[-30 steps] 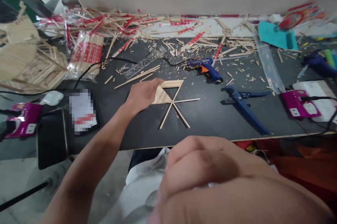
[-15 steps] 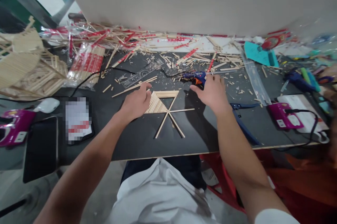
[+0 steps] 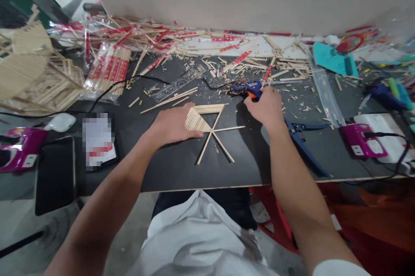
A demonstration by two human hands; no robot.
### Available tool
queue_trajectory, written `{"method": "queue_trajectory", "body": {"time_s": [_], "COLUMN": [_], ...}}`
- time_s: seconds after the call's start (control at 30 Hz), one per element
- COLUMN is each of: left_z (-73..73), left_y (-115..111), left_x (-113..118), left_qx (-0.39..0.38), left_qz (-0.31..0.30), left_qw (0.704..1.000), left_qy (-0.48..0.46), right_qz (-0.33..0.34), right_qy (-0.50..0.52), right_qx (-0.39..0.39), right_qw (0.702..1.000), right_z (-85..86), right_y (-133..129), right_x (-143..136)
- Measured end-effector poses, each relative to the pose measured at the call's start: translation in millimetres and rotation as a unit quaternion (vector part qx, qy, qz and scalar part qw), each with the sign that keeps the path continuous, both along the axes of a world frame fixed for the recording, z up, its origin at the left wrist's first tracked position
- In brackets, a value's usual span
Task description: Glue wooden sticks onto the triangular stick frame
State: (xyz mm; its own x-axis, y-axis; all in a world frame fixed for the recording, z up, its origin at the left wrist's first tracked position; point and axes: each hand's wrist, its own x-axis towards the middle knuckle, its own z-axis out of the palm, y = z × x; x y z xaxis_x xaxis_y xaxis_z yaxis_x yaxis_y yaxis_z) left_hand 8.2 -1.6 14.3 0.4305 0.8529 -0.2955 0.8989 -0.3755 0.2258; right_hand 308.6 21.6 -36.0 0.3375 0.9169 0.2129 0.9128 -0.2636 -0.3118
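Note:
A six-armed frame of wooden sticks point(image 3: 222, 139) lies flat on the dark table, one wedge filled with close-set sticks and another partly filled along its outer edge. My left hand point(image 3: 170, 125) grips its left side, thumb along the near edge and fingertips at the far edge. To the right of it, my right hand point(image 3: 267, 109) is closed around the handle of a blue glue gun point(image 3: 247, 87), whose nozzle points left. My fingers partly hide the gun's handle and orange trigger. A clear glue stick point(image 3: 275, 82) extends behind it.
Blue cutters point(image 3: 301, 137) lie right of my right forearm. A clear stencil ruler point(image 3: 177, 85), loose sticks point(image 3: 171, 99) and offcuts lie beyond the frame. Packed chopsticks point(image 3: 108, 70), phones point(image 3: 55, 172) and a stick-built model point(image 3: 27, 68) are at left. A magenta power adapter point(image 3: 363, 139) sits at right.
My left hand has come down flatter over the frame's left side, its thumb now along the near edge. My right hand has closed round the glue gun's handle. The view has shifted slightly.

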Motion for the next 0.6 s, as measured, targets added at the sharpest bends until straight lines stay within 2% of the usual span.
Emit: {"method": "queue_trajectory", "body": {"time_s": [0.13,0.37,0.47,0.6], "left_z": [-3.2,-5.8,-6.2,-5.7], "left_y": [1.7,5.9,6.2,5.2], "left_x": [-1.0,-4.3,-4.9,-5.3], "left_qx": [0.000,-0.009,-0.009,-0.011], "left_qz": [0.001,-0.006,-0.008,0.013], "left_qw": [1.000,1.000,1.000,0.999], "left_qy": [-0.002,-0.019,-0.028,-0.052], "right_qz": [-0.012,-0.038,-0.014,0.059], "right_qy": [0.015,0.058,0.079,0.075], "right_qx": [0.009,0.076,0.083,0.078], "right_qw": [1.000,0.995,0.993,0.992], "right_z": [4.1,7.5,13.3,24.8], "right_y": [-1.7,-6.6,-11.3,-22.5], "right_x": [0.9,1.3,-4.8,-22.7]}}
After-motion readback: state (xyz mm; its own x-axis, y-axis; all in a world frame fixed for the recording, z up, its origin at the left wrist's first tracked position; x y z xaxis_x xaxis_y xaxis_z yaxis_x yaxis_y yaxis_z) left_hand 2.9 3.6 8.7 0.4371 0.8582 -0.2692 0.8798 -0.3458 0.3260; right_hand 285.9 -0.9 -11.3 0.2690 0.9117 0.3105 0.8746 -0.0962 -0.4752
